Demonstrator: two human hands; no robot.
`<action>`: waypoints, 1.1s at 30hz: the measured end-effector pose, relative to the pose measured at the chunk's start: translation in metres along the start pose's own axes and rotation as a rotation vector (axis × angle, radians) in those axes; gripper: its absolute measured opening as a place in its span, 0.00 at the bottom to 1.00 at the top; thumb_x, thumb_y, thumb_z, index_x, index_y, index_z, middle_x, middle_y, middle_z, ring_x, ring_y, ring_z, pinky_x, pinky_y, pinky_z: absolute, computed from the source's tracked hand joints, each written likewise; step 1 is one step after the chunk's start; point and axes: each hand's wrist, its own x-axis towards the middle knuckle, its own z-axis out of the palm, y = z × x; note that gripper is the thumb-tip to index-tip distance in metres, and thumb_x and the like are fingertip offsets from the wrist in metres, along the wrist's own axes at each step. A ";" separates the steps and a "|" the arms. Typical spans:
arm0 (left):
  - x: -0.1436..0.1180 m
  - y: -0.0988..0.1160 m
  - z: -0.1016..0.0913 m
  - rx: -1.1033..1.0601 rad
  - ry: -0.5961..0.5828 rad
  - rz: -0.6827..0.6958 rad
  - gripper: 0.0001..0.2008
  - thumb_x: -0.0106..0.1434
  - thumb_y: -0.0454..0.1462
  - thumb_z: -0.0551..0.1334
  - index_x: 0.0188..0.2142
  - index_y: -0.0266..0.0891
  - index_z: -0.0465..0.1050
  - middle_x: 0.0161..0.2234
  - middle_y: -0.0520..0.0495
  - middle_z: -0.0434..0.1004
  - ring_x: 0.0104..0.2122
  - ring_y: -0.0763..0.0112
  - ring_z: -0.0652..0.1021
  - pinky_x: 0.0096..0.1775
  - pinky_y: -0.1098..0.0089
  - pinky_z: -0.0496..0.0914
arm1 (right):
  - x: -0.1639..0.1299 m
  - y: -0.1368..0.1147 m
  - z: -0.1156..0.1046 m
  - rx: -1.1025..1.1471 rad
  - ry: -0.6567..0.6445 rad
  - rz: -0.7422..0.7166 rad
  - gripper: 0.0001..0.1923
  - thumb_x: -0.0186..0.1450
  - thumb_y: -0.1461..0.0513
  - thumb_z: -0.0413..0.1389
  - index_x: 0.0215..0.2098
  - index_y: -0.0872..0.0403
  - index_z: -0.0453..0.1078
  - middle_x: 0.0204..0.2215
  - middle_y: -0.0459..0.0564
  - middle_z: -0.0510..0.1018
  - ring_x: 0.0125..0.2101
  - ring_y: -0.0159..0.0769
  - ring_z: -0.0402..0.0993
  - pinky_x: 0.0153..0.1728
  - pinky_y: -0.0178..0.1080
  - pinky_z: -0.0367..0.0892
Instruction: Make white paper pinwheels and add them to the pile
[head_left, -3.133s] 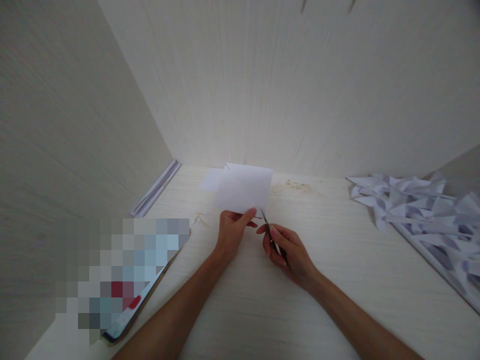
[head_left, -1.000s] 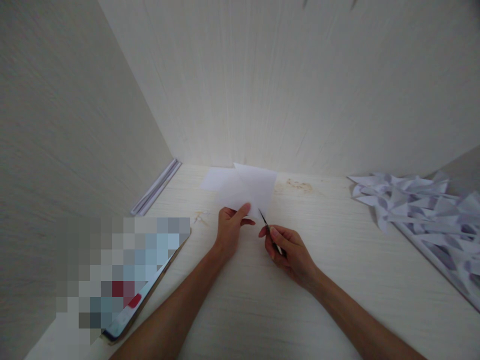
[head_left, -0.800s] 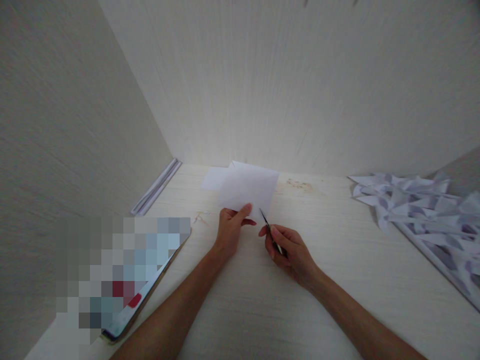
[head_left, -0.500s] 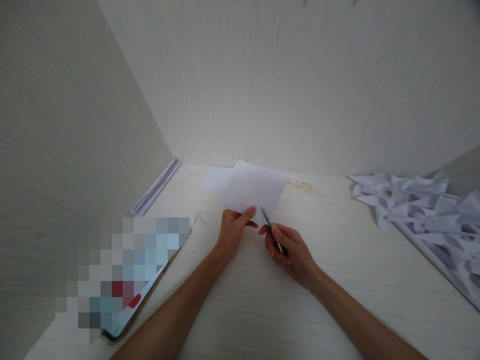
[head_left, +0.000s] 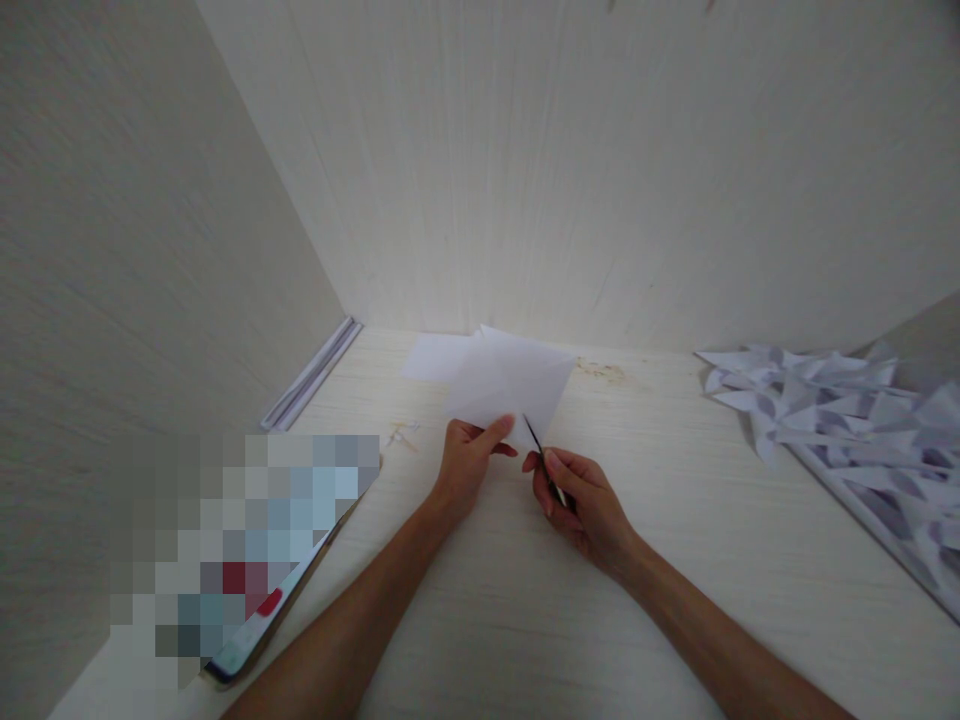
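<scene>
A white sheet of paper (head_left: pixel 517 370), roughly square with faint diagonal creases, is pinched at its near corner by my left hand (head_left: pixel 472 455), thumb on top. My right hand (head_left: pixel 581 500) grips a pair of dark scissors (head_left: pixel 553 480). One thin blade lies over the paper's near edge, just right of my left thumb; the rest of the scissors is partly covered by my fingers. Behind the held sheet, a second piece of white paper (head_left: pixel 431 357) rests on the white surface (head_left: pixel 480 620).
Many folded white paper pinwheel shapes (head_left: pixel 832 410) are piled at the right. Rolled paper tubes (head_left: pixel 311 375) lie along the left wall. A phone (head_left: pixel 270 605), largely pixelated, leans at the lower left. Small scraps (head_left: pixel 403 434) lie left of my hands. A wall (head_left: pixel 525 170) rises behind.
The paper has turned very slightly, and my right hand with the scissors has shifted a little to the right. My left hand is almost still.
</scene>
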 end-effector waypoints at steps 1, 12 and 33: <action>0.000 0.000 0.000 -0.009 0.006 -0.002 0.09 0.41 0.38 0.66 0.22 0.34 0.74 0.21 0.50 0.73 0.19 0.76 0.70 0.19 0.75 0.68 | 0.000 0.000 0.000 0.002 -0.001 0.001 0.15 0.54 0.53 0.56 0.26 0.57 0.65 0.09 0.38 0.63 0.07 0.17 0.42 0.07 0.27 0.36; -0.001 -0.001 -0.002 0.047 -0.120 -0.001 0.08 0.44 0.37 0.64 0.19 0.34 0.70 0.16 0.52 0.70 0.17 0.76 0.69 0.20 0.73 0.65 | 0.000 -0.003 0.003 0.005 -0.002 -0.004 0.15 0.53 0.53 0.56 0.24 0.57 0.63 0.10 0.38 0.65 0.06 0.16 0.43 0.06 0.27 0.35; -0.004 0.000 -0.001 0.054 -0.204 -0.008 0.06 0.46 0.37 0.63 0.19 0.35 0.70 0.16 0.52 0.70 0.16 0.76 0.70 0.20 0.74 0.63 | 0.000 -0.003 0.003 0.053 0.043 0.001 0.17 0.50 0.53 0.59 0.21 0.57 0.62 0.10 0.39 0.66 0.06 0.15 0.44 0.06 0.24 0.37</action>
